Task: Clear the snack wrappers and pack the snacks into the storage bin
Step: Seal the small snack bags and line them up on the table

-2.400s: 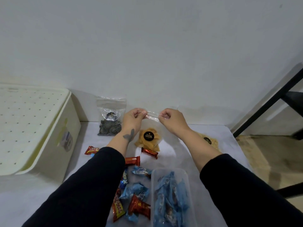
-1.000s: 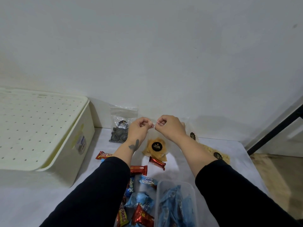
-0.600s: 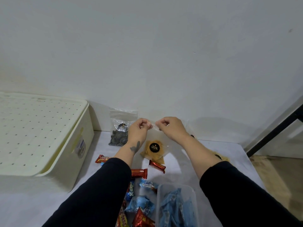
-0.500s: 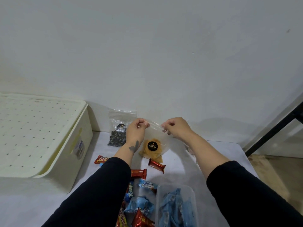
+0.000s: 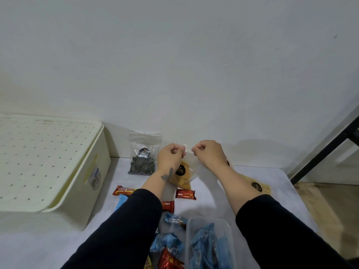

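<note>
Clear plastic is what both hands are working on: the left hand [image 5: 171,156] and the right hand [image 5: 208,154] each pinch the top edge of a small zip bag of yellow crackers [image 5: 182,174], held upright just above the worktop [image 5: 213,193], the grip of each closed on the thin seal strip with fingers curled tight. I judge they are pressing or parting the seal, and the weak point is that slippery strip: if one pinch slides off, the bag swings from a single corner and may drop among the red chocolate bar [image 5: 185,194] and loose wrappers below. Should the seal be left half closed, crackers could spill once the bag is tipped into the storage bin [image 5: 58,171], which stands at the left with its lid on, so nothing can go in yet. Squeezing lower down would crush the brittle contents.
</note>
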Tool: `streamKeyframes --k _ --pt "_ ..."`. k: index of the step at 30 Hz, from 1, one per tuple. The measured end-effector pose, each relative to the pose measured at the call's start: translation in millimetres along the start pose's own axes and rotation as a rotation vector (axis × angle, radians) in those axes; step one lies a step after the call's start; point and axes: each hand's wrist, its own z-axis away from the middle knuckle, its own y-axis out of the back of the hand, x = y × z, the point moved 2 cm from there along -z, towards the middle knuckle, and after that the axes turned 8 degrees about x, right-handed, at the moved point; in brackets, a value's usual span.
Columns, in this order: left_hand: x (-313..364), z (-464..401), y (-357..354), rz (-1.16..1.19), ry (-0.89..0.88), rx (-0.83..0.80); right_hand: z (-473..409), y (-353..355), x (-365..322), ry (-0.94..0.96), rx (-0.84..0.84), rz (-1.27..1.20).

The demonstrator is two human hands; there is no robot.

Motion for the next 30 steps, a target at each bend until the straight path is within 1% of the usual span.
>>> streamKeyframes --k 3,7,9,12,15,20,22,24,26,27,30 --pt "-3 -1 1 0.017 0.022 0.024 0 -4 -4 0.006 0.021 0.022" --pt "-6 -3 2 0.13 0.047 0.074 -8 -10 -9 0.075 -0.008 -0.143" --pt "-9 -5 4 0.157 0.049 0.099 -14 -13 -13 0.099 -0.034 -0.175" --pt "-13 -9 7 0.161 0.053 0.134 -23 -20 -19 0.111 -0.033 -0.214" --pt "-11 -13 7 0.112 0.027 0.121 -28 -22 -19 0.104 -0.004 -0.235" --pt "-14 -11 -16 0.004 0.05 -0.012 -31 -12 -1 0.086 0.008 -0.184" --pt "-16 -7 -32 -0.052 0.031 -0.083 -32 -1 9 0.08 0.065 -0.184" --pt "-14 3 -49 -0.114 0.017 -0.17 -34 11 25 0.065 0.159 -0.192" --pt "-15 13 -68 -0.136 0.012 -0.226 -36 22 46 0.009 0.227 -0.174" --pt "-16 17 -76 -0.142 0.015 -0.242 -37 25 57 -0.036 0.235 -0.148" --pt "-23 26 -96 -0.177 0.055 -0.285 -39 25 92 -0.205 0.154 -0.082"
